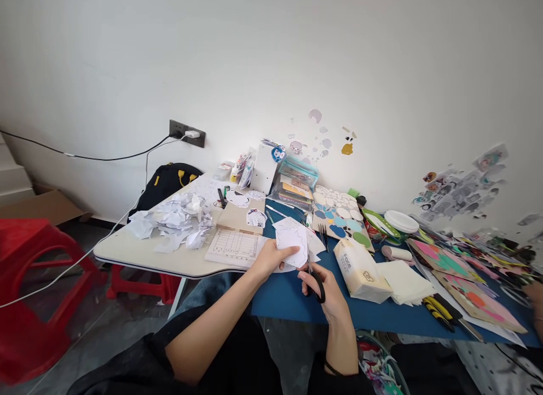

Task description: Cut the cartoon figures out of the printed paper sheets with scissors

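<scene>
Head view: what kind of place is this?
Likely a home craft corner: right hand works scissors on a paper cutout, paper scraps lie piled on the table, stickers cover the wall.

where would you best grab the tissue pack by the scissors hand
Grip the tissue pack across its two long side faces near the middle, coming from above. It lies flat on the blue table, long and soft; the right hand with scissors crowds its left, napkins its right.
</scene>
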`<state>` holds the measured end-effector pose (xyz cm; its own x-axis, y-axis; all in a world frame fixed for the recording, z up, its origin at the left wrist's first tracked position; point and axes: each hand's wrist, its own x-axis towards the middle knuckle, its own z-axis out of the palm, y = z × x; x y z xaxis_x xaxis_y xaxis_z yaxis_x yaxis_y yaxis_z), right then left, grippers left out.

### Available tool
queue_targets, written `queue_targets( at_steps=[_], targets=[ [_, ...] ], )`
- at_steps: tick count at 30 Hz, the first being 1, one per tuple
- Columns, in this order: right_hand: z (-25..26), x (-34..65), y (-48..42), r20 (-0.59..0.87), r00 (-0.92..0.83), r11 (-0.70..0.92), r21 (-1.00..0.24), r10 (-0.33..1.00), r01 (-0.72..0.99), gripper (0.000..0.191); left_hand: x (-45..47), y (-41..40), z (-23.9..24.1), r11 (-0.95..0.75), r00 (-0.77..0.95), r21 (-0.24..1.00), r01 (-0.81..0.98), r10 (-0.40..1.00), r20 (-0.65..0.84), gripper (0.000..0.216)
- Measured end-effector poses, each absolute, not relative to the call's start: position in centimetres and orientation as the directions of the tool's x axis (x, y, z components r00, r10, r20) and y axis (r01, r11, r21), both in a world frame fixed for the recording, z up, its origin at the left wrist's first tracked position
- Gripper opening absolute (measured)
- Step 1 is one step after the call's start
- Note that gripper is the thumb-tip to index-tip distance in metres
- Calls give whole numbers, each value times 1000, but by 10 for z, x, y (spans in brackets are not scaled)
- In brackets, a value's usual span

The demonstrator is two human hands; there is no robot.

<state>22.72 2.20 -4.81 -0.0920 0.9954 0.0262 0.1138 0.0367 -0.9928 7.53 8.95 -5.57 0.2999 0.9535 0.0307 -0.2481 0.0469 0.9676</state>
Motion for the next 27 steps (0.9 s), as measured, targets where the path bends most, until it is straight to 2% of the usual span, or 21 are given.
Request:
queue_targets(
  at_steps=[18,27],
  targets=[
    [-54,227,24,117,-46,125,-961,992,247,28,71,83,-56,55,322,962,-267,946,36,23],
    [-57,224,23,118,-48,126,-962,992,243,28,73,86,-58,103,264,952,-288,964,-25,35]
  ],
)
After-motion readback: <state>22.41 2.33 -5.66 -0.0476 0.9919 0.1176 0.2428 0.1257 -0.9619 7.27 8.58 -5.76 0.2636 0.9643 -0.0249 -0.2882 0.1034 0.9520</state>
